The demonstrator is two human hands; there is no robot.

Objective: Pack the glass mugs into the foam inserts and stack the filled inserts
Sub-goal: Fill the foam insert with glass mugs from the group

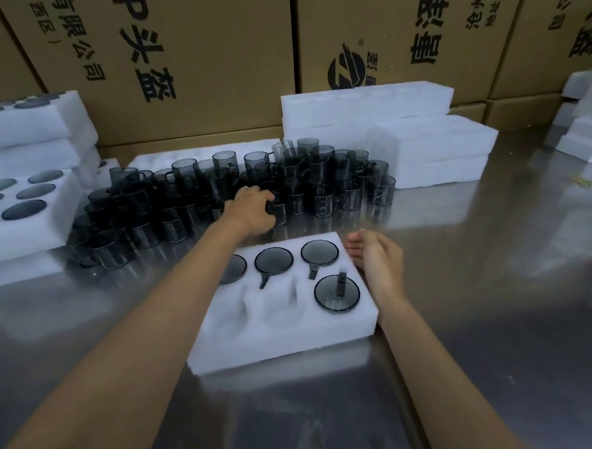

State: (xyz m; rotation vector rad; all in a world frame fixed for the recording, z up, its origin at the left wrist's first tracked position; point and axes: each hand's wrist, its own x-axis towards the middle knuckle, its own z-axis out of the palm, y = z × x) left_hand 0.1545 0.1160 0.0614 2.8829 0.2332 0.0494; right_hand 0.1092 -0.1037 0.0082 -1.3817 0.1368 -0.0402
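A person leans over a shiny steel worktop point(464, 318), both bare forearms stretched forward. The left hand point(252, 209) reaches far out into a crowd of smoky grey glass mugs point(319, 175) standing toward the worktop's back edge; its fingers curl over one mug point(280, 209) at the front of the crowd, gripping it. The right hand point(378, 257) rests beside the right edge of a white foam insert point(276, 331), fingers loosely extended and holding nothing, its side touching the foam.

The insert lies in the middle of the worktop, near the person. Its back row holds three mugs, the left one partly hidden by the left forearm. A fourth mug point(337, 293) sits in the front right pocket. The other two front pockets are bare.

At the left edge sits a stack of filled inserts point(22, 204). Unfilled foam blocks point(420, 138) are piled behind and right of the mugs, with more foam point(584, 123) at the far right. Printed cardboard cartons point(210, 57) wall the back.
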